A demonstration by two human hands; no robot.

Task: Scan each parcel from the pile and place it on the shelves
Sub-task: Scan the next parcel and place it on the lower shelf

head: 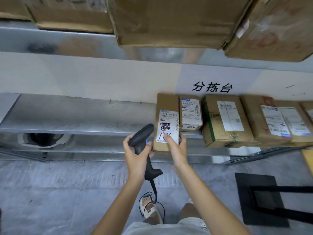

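Grey stone floor (pixel 50 192) runs up to a metal shelf (pixel 76 114) against a pale wall, and I see a printed sign (pixel 212 87) on that wall above the boxes. My left hand (pixel 135 156) is wrapped round the grip of a black scanner (pixel 143 145), whose head points at the parcel; its cable (pixel 152 199) trails down past my foot and out of sight. My right hand (pixel 176 148) holds the parcel (pixel 165 106) at its near end, thumb on the white label (pixel 167 126), fingers (pixel 183 138) curled round the right edge. The parcel stands at the shelf's front edge, touching a smaller box (pixel 190 112) on its right. Whether its base rests fully on the shelf I cannot tell, since my hands hide it. Further right sit a green-edged box (pixel 225 121) and more labelled boxes (pixel 277 121), the last cut off by the frame. Label print is mostly too small to read, and handwriting on the parcel's label is partly covered by my thumb. Big cartons (pixel 169 21) on the upper shelf are cropped at the top. A dark mat (pixel 260 197) lies near right.
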